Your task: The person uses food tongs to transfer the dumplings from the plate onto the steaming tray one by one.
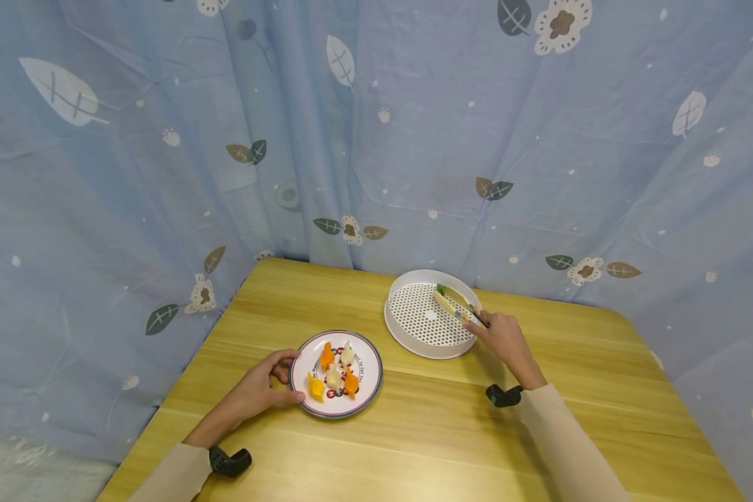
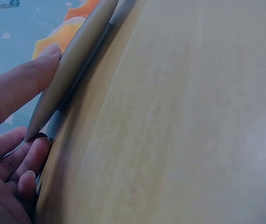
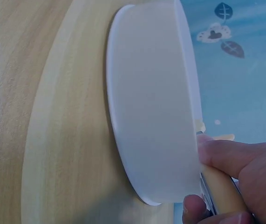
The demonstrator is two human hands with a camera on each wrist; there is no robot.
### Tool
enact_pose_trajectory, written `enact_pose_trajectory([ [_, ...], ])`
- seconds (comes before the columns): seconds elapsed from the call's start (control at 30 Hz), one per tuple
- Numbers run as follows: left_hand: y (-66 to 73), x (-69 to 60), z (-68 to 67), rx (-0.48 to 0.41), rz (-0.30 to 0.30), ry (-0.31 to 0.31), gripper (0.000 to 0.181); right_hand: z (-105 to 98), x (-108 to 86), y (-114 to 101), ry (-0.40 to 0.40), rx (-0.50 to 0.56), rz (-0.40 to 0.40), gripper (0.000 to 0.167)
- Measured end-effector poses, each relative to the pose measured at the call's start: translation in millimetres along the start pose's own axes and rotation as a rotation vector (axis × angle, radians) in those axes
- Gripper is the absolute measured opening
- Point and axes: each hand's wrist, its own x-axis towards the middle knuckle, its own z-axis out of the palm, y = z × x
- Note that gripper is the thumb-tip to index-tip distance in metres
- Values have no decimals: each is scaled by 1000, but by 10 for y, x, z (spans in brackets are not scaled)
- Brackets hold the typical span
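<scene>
In the head view my left hand (image 1: 257, 390) holds the left rim of a round white plate (image 1: 369, 366). The left wrist view shows the thumb (image 2: 35, 67) over the plate's edge (image 2: 77, 65), with fingers below. Several small dumpling-like pieces lie on it, including an orange one (image 1: 327, 356), a yellow one (image 1: 316, 388) and a whitish one (image 1: 347, 354). My right hand (image 1: 505, 341) grips tongs (image 1: 457, 298), which reach inside a white perforated steamer tray (image 1: 408, 345). A small green piece (image 1: 440, 288) is at their tips; whether it is pinched I cannot tell.
Plate and tray stand apart on a wooden table (image 1: 414, 432), the tray farther back and to the right. Behind the table's back edge hangs a blue patterned curtain (image 1: 427, 139). Each wrist wears a black device, such as the left one (image 1: 231, 461).
</scene>
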Motion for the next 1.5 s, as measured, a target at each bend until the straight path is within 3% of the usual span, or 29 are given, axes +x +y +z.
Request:
enact_pose_trajectory([
  [0.1,1,-4,-3,-11,3,-1,82,1,-6,-25,-10,-10,13,49],
  [0.37,6,-12,1,-20,-5,-3,81,-9,-22,-38,-27,-11,33,60],
  [0.8,15,2,3,-12,-7,-3,82,-57,-214,-58,38,41,-34,66],
  [1.17,11,4,-16,-5,-12,-15,82,-33,-418,-277,68,43,-67,73],
  [1.5,16,-10,-34,-13,0,-29,81,57,-584,-532,93,99,-176,67],
])
